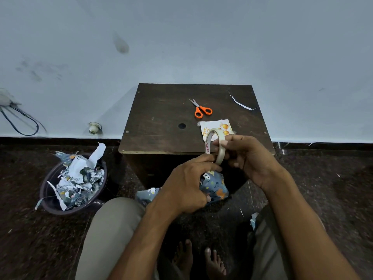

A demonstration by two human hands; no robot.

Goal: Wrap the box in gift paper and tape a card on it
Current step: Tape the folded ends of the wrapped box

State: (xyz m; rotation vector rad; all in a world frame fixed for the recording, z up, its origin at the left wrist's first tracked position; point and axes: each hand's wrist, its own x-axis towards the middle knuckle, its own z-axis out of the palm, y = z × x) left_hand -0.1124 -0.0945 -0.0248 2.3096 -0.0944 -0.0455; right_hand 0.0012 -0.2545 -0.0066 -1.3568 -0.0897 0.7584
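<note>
peeling tape over the wrapped box

bare feet [199,257] show lowest in view, between my knees. using the small dark table [161,118] as landmark: my left hand [187,184] hangs just below its near edge, fingers curled, pinching at the lower rim of the tape roll [214,145], probably on the loose end, though i cannot see the end itself. my right hand [246,156] grips the same roll from the other side, holding it upright. the wrapped box [214,185] sits under my left hand, in front of the table, partly hidden. the card [217,127] lies on the table's near right part, behind the roll; the scissors [201,110] lie beyond it. a bin of paper scraps [73,182] stands on the floor to the table's left.

i judge the step is drawing a strip: hold the roll steady, pull slowly and straight, keep the strip short and untwisted, and keep the box pinned so the folds hold.
</note>
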